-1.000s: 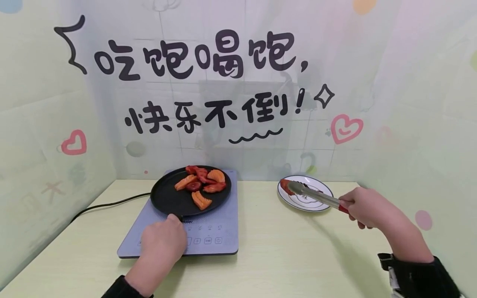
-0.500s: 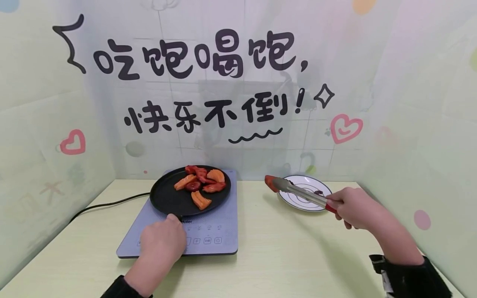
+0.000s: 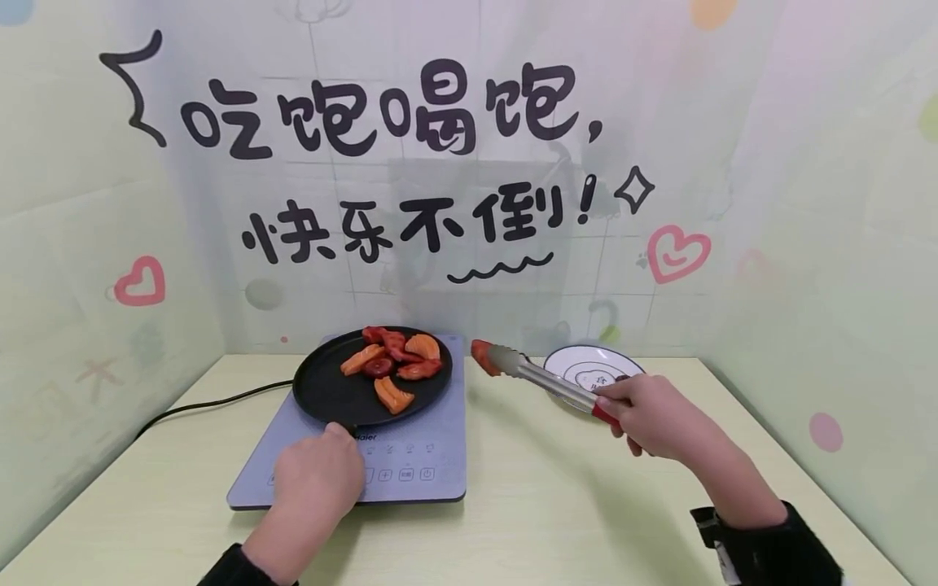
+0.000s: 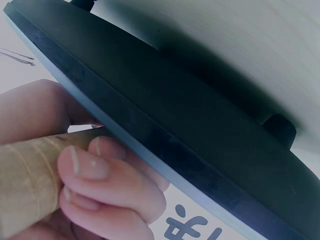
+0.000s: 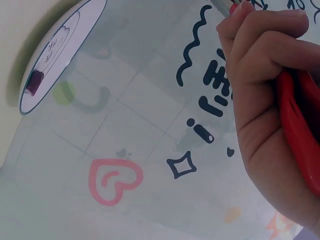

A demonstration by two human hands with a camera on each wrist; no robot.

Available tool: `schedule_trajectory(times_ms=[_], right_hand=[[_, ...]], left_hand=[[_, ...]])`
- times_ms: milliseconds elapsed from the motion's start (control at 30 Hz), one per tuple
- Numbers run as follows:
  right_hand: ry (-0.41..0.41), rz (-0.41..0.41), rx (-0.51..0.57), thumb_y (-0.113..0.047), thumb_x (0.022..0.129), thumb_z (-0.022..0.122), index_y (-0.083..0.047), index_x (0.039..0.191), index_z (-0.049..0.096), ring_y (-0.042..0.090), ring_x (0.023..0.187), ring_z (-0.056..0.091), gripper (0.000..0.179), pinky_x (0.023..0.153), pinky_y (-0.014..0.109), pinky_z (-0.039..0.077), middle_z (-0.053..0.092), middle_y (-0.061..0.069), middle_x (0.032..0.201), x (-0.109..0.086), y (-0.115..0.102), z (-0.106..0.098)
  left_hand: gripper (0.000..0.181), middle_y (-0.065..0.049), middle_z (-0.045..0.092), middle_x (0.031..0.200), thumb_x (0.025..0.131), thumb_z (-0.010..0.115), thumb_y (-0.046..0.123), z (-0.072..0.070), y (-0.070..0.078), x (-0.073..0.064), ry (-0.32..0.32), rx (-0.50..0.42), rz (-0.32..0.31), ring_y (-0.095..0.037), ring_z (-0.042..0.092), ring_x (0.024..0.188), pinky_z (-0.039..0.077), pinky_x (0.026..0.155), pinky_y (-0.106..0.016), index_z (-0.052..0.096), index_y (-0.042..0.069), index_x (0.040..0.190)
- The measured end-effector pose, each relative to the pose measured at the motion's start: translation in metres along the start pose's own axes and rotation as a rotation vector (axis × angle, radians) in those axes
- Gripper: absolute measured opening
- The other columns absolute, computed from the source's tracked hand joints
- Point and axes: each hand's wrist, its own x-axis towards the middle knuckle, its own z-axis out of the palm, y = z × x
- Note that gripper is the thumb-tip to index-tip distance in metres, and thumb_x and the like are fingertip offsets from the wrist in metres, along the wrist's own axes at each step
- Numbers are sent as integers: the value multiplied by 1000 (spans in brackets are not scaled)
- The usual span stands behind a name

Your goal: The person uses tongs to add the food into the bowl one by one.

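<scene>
My left hand (image 3: 320, 472) grips the handle of a round black frying pan (image 3: 330, 399). In the left wrist view its fingers curl round that light-brown handle (image 4: 30, 172), beside the pan's dark side. Several orange and red food pieces (image 3: 393, 395) lie in the pan. My right hand (image 3: 659, 419) holds metal tongs (image 3: 545, 380) by their red handles (image 5: 295, 130). Between the tongs' tips is a reddish food piece (image 3: 484, 358), in the air just right of the pan. Behind the tongs stands a white plate (image 3: 586, 354) with a dark piece (image 5: 35, 82) on it.
Beneath the pan is a flat induction cooker (image 3: 410, 488) with touch buttons along its front. A black cord (image 3: 220, 401) runs from it to the left. A printed cloth backdrop (image 3: 440, 309) closes off the back and both sides of the pale table (image 3: 528, 521).
My right hand has moved left, carrying the reddish piece in the tongs from the plate to beside the pan. My left hand has stayed on the pan handle.
</scene>
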Motion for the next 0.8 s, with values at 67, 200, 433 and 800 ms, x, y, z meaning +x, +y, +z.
schedule_trajectory(times_ms=[67,200,433,800], right_hand=[[-4,-12,27,-15,107,60,-1,136,69,15,50,57,33,48,32,45,62,4,72,1,-6,5],[-8,-9,57,-15,107,62,-6,129,74,15,50,57,27,48,31,45,62,5,72,1,-20,15],[-4,-1,79,-14,107,63,-10,122,76,16,49,57,21,51,31,46,62,6,73,5,-40,30],[-34,-71,114,-13,106,63,-11,125,77,15,47,55,24,48,26,42,64,5,71,21,-78,52]], left_hand=[[29,-10,54,68,106,54,17,0,0,0,-3,0,0,-23,56,59,46,52,-37,57,-11,97],[31,-11,55,69,106,54,17,0,0,0,-11,3,0,-23,57,60,48,53,-38,58,-12,99],[29,-12,62,76,104,55,16,1,-1,2,-10,-40,-10,-24,58,63,53,55,-43,65,-10,98],[29,-12,72,87,104,55,18,2,-5,4,-33,-97,-23,-25,59,65,51,54,-43,73,2,88]])
